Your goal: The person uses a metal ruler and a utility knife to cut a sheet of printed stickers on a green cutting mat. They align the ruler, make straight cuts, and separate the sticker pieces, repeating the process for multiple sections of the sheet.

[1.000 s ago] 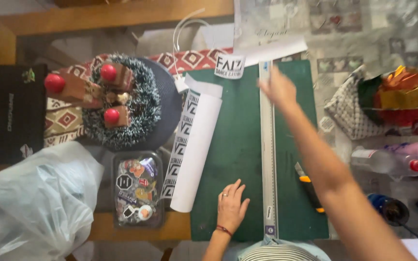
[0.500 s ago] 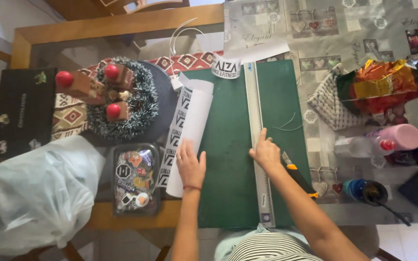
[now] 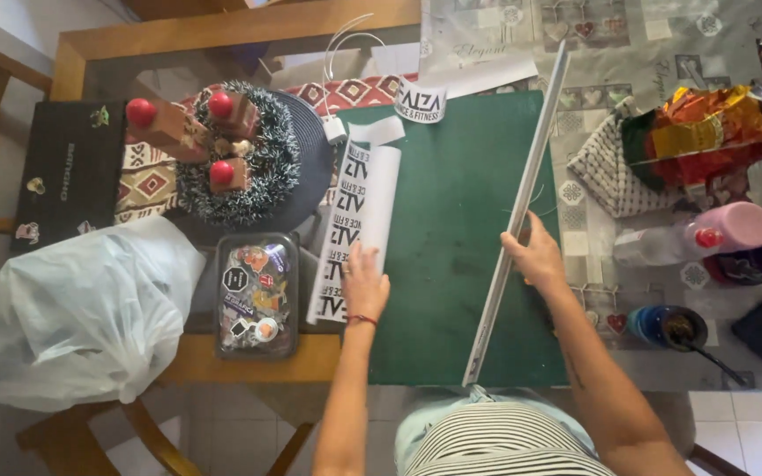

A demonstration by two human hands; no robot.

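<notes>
A dark green cutting mat (image 3: 451, 220) lies on the table in front of me. My right hand (image 3: 535, 256) grips a long pale metal ruler (image 3: 522, 194) near its middle; the ruler runs slanted along the mat's right side, its far end over the patterned tablecloth. My left hand (image 3: 365, 282) rests flat on the near end of a white printed sheet (image 3: 354, 229), partly rolled, at the mat's left edge. A small curled strip of the same print (image 3: 420, 99) stands at the mat's far edge.
A round tinsel wreath with red-topped candles (image 3: 235, 159) sits at the left. A tray of stickers (image 3: 256, 295) and a big white plastic bag (image 3: 72, 308) are nearer. At the right stand a pink bottle (image 3: 734, 225), foil wrapping (image 3: 707, 132) and a dark cup (image 3: 672, 324).
My right hand has lifted and tilted the ruler toward the right, off its straight line on the mat. My left hand has moved left onto the printed sheet.
</notes>
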